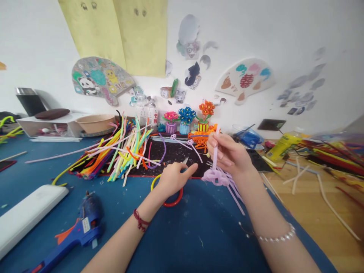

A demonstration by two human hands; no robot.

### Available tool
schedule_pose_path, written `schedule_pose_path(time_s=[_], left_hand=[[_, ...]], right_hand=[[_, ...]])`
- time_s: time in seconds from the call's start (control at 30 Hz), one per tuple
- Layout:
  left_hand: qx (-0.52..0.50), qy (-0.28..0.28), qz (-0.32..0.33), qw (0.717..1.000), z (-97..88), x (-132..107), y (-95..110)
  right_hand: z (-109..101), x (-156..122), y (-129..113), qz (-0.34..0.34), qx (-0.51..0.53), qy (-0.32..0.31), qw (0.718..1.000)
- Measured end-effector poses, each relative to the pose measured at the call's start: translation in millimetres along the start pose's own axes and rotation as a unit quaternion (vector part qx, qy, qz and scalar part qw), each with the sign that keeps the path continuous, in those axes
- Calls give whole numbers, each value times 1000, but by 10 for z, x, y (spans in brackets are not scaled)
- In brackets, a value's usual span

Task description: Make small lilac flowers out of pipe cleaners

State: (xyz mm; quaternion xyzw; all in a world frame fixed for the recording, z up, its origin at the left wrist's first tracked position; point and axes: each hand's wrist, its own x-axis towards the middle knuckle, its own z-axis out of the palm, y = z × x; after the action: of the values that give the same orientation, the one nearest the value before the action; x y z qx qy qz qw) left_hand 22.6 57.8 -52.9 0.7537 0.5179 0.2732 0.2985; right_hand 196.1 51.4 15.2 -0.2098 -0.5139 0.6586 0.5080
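Observation:
My right hand (231, 153) is raised and closed on the stem of a lilac pipe-cleaner flower (214, 177), which hangs head down. Its looped petals show below the fingers. My left hand (174, 176) is over a pair of scissors (173, 204) with yellow and red handles, its thumb stretched out to the right. Some of its fingers are hidden, and I cannot tell whether they touch the scissors. A blade tip shows just beyond the hand. Loose lilac pipe cleaners (235, 197) lie behind the flower. Small lilac flowers on stems (190, 142) rest on the dark mat (155, 151).
A heap of coloured pipe cleaners (125, 149) covers the mat's left side. A blue glue gun (85, 227) and a white box-like object (31, 216) lie at left. Potted flowers (187, 115) stand along the wall. A yellow bottle (284, 146) tilts at right.

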Motion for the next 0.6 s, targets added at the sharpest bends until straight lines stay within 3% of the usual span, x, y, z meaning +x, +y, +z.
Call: schedule_pose_path(time_s=[0.37,0.47,0.6], left_hand=[[-28,20,-4,999,-7,-25,95],[-56,85,-22,995,3,-3,56],[-159,153,-19,975,35,59,-63]], right_hand=[[27,-13,15,-2,-45,7,999],[6,10,24,-34,-49,57,997],[-75,71,23,-100,-55,168,979]])
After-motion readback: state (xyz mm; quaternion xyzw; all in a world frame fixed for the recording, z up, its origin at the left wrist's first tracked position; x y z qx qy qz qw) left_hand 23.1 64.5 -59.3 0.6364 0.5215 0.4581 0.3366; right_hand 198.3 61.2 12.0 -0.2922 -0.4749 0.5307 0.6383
